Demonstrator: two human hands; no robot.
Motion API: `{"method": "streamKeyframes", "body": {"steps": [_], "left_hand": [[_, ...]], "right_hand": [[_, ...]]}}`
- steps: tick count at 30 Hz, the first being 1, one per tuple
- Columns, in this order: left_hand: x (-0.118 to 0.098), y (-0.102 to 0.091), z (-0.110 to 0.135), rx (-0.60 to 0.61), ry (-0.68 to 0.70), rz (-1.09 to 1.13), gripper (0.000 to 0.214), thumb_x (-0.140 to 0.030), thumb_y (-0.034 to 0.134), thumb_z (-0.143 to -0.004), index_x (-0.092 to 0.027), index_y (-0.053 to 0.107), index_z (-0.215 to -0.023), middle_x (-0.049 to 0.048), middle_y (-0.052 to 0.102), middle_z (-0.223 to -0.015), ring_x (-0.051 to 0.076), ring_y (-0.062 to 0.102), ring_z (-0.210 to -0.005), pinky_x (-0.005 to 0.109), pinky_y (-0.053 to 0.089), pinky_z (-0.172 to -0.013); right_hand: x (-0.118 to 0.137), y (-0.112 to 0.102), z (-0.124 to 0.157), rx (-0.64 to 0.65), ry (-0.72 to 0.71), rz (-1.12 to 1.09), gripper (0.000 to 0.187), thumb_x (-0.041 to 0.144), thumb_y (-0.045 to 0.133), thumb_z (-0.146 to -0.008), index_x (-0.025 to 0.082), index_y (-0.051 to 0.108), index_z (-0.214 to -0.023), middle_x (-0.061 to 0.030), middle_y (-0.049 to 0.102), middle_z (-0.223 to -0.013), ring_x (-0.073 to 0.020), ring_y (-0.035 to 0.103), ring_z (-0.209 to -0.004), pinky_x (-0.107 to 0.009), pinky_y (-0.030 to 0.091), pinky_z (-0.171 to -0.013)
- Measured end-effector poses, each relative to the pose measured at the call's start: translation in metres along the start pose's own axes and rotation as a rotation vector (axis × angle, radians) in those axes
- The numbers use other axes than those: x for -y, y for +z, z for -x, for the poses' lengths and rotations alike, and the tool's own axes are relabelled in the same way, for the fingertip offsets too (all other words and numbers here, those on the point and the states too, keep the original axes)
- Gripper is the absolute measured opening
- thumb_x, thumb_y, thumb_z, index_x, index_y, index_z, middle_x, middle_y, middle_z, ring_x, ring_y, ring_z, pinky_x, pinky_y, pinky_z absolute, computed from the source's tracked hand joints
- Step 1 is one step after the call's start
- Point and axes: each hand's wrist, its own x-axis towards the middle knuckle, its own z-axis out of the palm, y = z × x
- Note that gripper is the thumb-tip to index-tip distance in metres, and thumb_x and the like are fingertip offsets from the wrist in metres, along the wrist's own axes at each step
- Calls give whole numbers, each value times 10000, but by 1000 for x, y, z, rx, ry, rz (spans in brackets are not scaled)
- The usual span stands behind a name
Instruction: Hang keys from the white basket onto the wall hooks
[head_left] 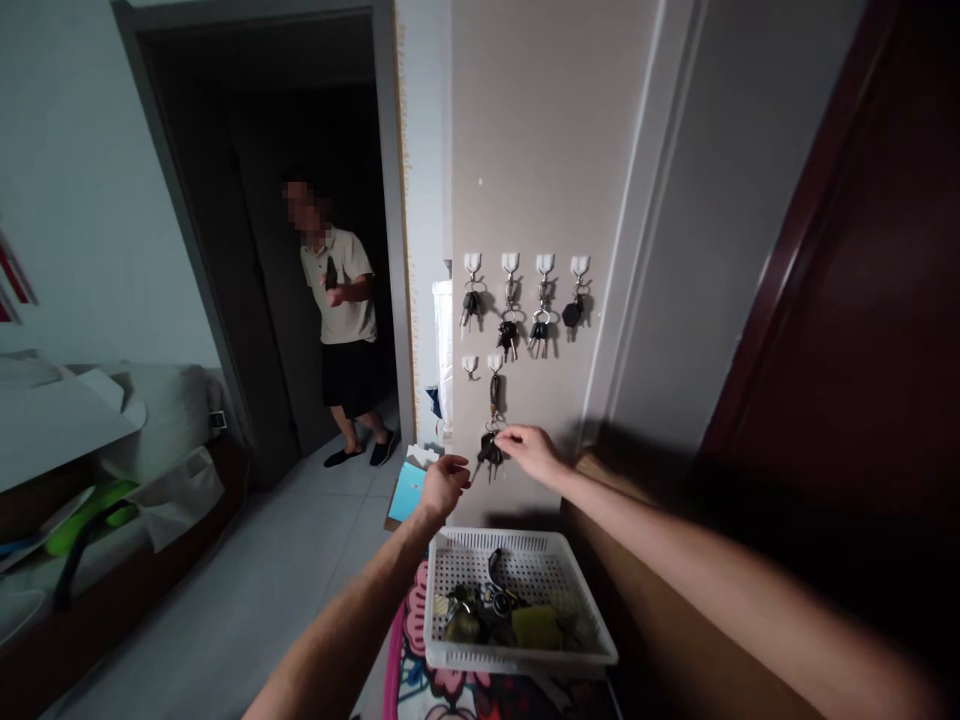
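A bunch of keys [490,452] hangs by a dark strap [495,394] from a white hook [495,362] in the lower row on the wall. My right hand [534,452] reaches in from the right, with thumb and finger pinched at the top of these keys. From the left, my left hand [445,486] has its fingers closed at the tip of one key that sticks out sideways. Beside the strap is a bare white hook [469,365]. Below my hands stands a white perforated basket [435,560] holding several small items, among them a yellow piece [537,628].
Above, several hooks carry key bunches [507,335]. The basket rests on a flower-patterned surface [416,690]. A blue box [406,492] stands left of my hands. A person [345,290] holding a dark object is in the doorway. A brown surface [637,590] lies at right.
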Motion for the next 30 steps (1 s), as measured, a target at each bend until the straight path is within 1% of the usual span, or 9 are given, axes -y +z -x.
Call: {"method": "streamKeyframes", "body": {"steps": [4, 8, 14, 18, 22, 24, 26, 28, 30], "left_hand": [[-6, -6, -8, 18, 14, -31, 126, -106, 482, -541, -126, 477, -666, -32, 468, -537, 52, 472, -450, 164, 307, -428], [-10, -7, -13, 35, 31, -37, 124, -111, 475, -547, -129, 472, -669, -30, 459, -548, 52, 466, -449, 168, 305, -432], [-17, -12, -20, 23, 47, -33, 127, -111, 476, -543, -130, 481, -668, -29, 462, -566, 53, 463, -451, 176, 307, -439], [-15, -17, -21, 20, 14, -47, 127, -115, 473, -546, -126, 477, -672, -34, 452, -526, 57, 467, -452, 168, 298, -429], [-3, -20, -19, 25, -4, -59, 148, -117, 471, -544, -127, 478, -692, -30, 466, -544, 51, 463, -451, 161, 294, -419], [8, -22, -15, 33, -4, -81, 155, -115, 464, -543, -127, 480, -697, -28, 469, -553, 51, 458, -449, 159, 288, -409], [20, -23, -8, 40, -4, -120, 158, -109, 449, -544, -126, 482, -697, -29, 466, -549, 51, 449, -441, 160, 285, -405], [34, -23, 2, 58, -2, -187, 168, -96, 431, -542, -124, 488, -698, -29, 467, -535, 54, 443, -442, 165, 296, -420], [46, -22, 12, 89, 7, -281, 189, -84, 416, -538, -125, 501, -702, -28, 475, -519, 62, 440, -455, 171, 308, -441]], "right_hand": [[15, 0, -48, -74, 52, -46, 222, 339, 473, -572, 151, 574, -632, 2, 563, -590, -107, 485, -546, -206, 360, -496], [26, 8, -82, -124, 116, -34, 189, 313, 488, -568, 167, 580, -646, 8, 565, -580, -102, 493, -528, -199, 363, -466], [24, 20, -112, -159, 228, 5, 154, 241, 463, -616, 163, 583, -672, -19, 567, -544, -102, 502, -477, -198, 357, -420], [18, 24, -122, -200, 209, 147, 131, 196, 459, -614, 171, 588, -616, -24, 572, -528, -130, 530, -559, -210, 372, -487], [16, 24, -114, -174, 151, 263, 163, 146, 432, -615, 169, 591, -585, -40, 586, -569, -154, 537, -603, -232, 378, -537], [15, 21, -101, -171, 92, 300, 176, 129, 423, -612, 167, 594, -625, -49, 596, -647, -157, 535, -637, -239, 380, -572], [11, 15, -83, -140, 24, 334, 186, 132, 425, -608, 170, 593, -678, -51, 597, -719, -155, 530, -665, -243, 378, -599], [6, 9, -59, -42, -63, 375, 191, 149, 422, -610, 174, 592, -693, -49, 595, -743, -153, 526, -674, -243, 375, -606], [0, 3, -30, 103, -160, 424, 198, 163, 405, -618, 174, 594, -676, -46, 596, -737, -148, 523, -672, -237, 368, -609]]}}
